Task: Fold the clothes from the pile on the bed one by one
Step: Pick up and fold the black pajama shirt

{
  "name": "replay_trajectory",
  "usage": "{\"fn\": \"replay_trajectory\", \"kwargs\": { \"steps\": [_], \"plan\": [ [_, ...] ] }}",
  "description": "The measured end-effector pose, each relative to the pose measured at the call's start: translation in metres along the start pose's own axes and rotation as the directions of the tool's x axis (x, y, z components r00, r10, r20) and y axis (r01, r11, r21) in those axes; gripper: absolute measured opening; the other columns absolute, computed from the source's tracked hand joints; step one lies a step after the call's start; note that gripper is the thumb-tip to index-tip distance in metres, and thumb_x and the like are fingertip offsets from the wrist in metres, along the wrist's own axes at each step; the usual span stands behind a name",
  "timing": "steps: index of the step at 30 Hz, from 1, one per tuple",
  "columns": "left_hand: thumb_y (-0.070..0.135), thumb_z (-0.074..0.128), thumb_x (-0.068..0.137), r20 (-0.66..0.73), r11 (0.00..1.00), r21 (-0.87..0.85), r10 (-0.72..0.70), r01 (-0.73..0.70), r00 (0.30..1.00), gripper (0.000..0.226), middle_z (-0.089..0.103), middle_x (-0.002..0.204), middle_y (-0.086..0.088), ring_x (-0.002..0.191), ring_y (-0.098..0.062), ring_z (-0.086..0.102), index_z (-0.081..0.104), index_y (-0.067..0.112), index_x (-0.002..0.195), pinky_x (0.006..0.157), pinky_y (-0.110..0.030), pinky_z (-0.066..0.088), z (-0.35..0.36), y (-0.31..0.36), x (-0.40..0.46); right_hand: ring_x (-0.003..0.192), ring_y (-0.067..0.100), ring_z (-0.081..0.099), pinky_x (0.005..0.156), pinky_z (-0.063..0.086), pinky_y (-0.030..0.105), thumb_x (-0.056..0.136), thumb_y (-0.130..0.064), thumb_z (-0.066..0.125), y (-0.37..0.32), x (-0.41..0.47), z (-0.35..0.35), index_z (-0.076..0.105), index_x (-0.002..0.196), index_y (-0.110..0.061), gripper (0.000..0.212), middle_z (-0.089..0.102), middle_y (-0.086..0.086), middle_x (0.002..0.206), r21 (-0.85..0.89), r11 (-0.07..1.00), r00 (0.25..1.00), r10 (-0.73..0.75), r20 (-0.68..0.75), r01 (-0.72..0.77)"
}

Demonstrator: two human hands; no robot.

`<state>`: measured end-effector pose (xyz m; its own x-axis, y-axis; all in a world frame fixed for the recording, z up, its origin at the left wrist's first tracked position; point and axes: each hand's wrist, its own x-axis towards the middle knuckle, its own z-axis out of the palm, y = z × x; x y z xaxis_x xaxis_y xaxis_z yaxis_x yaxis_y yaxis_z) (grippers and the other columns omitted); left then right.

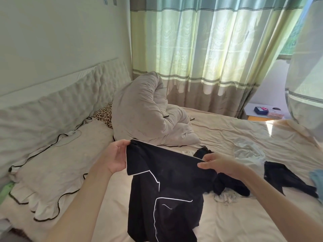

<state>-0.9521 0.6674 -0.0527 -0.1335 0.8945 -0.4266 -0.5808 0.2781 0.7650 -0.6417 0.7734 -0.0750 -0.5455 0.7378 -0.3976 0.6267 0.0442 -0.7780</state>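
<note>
A black garment with thin white piping [167,194] hangs in front of me above the bed [244,222]. My left hand [117,157] pinches its top left corner. Its top right edge is pinched by my right hand [220,165]. The lower part drapes down onto the sheet. More clothes lie spread on the bed to the right: a black bundle [229,185] just behind the held garment, another black piece [286,179], a pale white-blue piece [248,151] and a small light patterned piece [225,197].
A crumpled grey duvet [145,116] stands heaped at the back of the bed. A cream pillow with black trim [57,163] lies at left by the padded headboard [52,105]. Curtains [201,41] hang behind; a small bedside table [264,111] stands at back right.
</note>
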Motion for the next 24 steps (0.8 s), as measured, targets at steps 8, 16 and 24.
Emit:
{"fn": "replay_trajectory", "kwargs": {
  "steps": [8,16,24],
  "plan": [
    [0.008,0.052,0.082,-0.023,0.976,0.197,-0.086,0.089,0.996,0.022,0.067,0.091,-0.013,0.080,-0.022,0.066,0.065,0.000,0.098,0.086,-0.035,0.046,-0.021,-0.004,-0.006,0.079,0.021,0.069,0.068,0.057,0.032,0.086,-0.028,0.062,0.010,0.002,-0.001,0.069,0.100,-0.003,0.030,0.071,0.012,0.093,0.704,0.693,0.986,0.148,0.075,-0.157],
    [0.008,0.051,0.089,-0.109,0.953,0.252,-0.142,0.166,0.984,0.025,0.071,0.088,-0.015,0.076,-0.026,0.066,0.062,0.015,0.110,0.068,-0.034,0.055,-0.031,-0.011,-0.007,0.081,0.019,0.069,0.067,0.057,0.031,0.070,-0.036,0.072,0.009,-0.004,-0.015,0.072,0.105,-0.022,0.038,0.071,0.006,0.095,0.775,0.632,0.996,-0.039,0.076,-0.034],
    [0.009,0.043,0.097,-0.092,0.950,0.298,-0.068,0.093,0.993,0.024,0.063,0.073,-0.012,0.061,-0.021,0.062,0.065,0.016,0.098,0.057,-0.030,0.053,-0.041,-0.015,-0.010,0.096,-0.003,0.062,0.087,0.046,0.017,0.064,-0.060,0.073,0.010,-0.013,0.007,0.063,0.116,-0.046,0.055,0.068,-0.023,0.104,-0.401,0.898,0.984,-0.166,0.069,0.179]
  ]
}}
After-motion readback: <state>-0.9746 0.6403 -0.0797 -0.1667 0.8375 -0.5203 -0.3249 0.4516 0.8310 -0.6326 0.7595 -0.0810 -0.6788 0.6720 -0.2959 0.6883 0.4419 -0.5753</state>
